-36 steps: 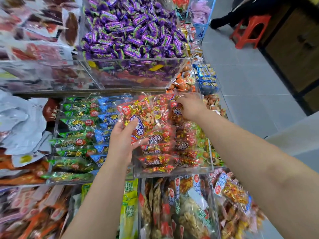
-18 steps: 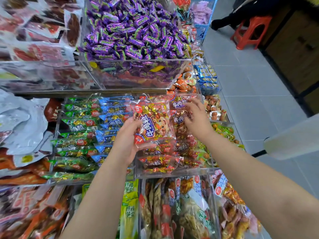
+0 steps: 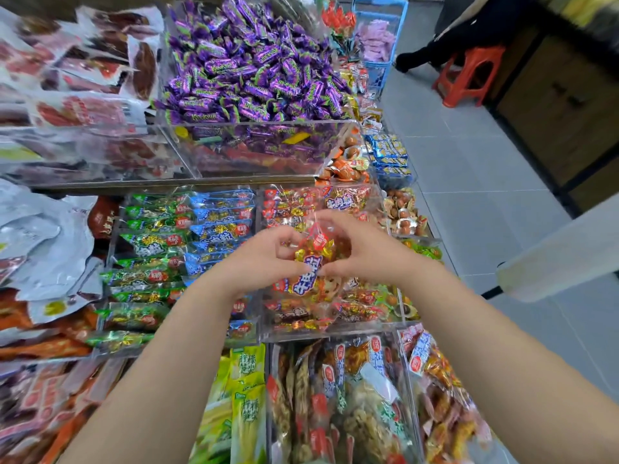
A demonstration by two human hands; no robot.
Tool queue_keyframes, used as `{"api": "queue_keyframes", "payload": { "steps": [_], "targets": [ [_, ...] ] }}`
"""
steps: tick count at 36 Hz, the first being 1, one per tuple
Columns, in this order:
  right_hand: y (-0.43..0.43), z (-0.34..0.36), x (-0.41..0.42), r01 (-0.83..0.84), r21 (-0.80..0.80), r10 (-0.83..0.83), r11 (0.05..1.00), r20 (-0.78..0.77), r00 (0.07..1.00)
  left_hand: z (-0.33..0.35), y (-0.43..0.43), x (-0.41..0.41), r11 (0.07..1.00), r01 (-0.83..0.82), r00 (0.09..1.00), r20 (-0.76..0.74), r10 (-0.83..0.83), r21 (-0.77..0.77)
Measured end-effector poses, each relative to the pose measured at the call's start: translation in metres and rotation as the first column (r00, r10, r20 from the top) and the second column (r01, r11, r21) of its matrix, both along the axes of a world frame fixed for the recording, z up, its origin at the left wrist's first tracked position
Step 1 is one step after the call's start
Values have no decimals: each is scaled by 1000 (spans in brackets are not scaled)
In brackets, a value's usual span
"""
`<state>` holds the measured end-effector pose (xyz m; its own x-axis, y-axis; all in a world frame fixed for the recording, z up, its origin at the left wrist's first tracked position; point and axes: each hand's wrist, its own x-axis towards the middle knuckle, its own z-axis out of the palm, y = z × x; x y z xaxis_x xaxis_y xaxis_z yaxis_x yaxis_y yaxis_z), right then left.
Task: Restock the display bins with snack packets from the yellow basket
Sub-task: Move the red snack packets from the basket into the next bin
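Note:
A clear snack packet [image 3: 313, 262] with red and gold sweets and a blue label is gripped by both hands over the middle clear bin [image 3: 331, 329], which holds several packets of the same kind. My left hand [image 3: 264, 259] curls round its left side and my right hand [image 3: 358, 252] round its right side; the fingertips of the two hands nearly meet over the packet. The yellow basket is not in view.
Green and blue packets [image 3: 167, 249] fill the bin to the left. Above is a bin of purple sweets [image 3: 251, 72]. Below are yellow-green packets [image 3: 244, 396] and mixed snack bags [image 3: 335, 396]. A red stool [image 3: 469, 75] stands on the tiled floor at right.
My right hand came back from the far end of the bin and took hold of the packet beside my left hand. The packet moved down and nearer, over the middle of the bin.

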<state>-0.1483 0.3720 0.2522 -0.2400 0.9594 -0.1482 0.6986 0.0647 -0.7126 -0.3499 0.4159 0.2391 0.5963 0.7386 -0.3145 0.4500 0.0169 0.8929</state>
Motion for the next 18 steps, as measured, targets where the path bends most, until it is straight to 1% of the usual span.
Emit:
{"api": "queue_keyframes", "payload": {
  "steps": [3,4,6,8,10,12,14,16,18],
  "targets": [
    [-2,-1,9,182,-21,-183,983,-72,981,-2,3,3,990,-129,989,61,132,-57],
    [-2,-3,15,274,-19,-275,961,-82,958,-3,4,5,985,-173,984,33,174,-12],
    [3,-10,30,481,-9,-479,877,-100,872,-8,6,9,962,-218,969,-84,234,166],
    [9,-17,42,620,-20,-619,784,-86,781,-15,5,15,924,-207,941,-193,278,321],
    [14,-25,47,652,25,-651,758,-13,759,-23,4,21,894,-116,928,-274,253,433],
    [21,-32,43,626,108,-635,772,80,768,-30,3,31,867,8,926,-332,182,499],
    [29,-40,36,583,134,-598,802,157,786,-35,5,43,829,138,902,-415,122,542],
    [36,-51,28,566,95,-573,819,144,806,-43,7,53,789,256,845,-525,97,558],
    [40,-62,23,581,33,-582,813,47,812,-51,10,58,781,329,783,-616,88,531]
  ]
}}
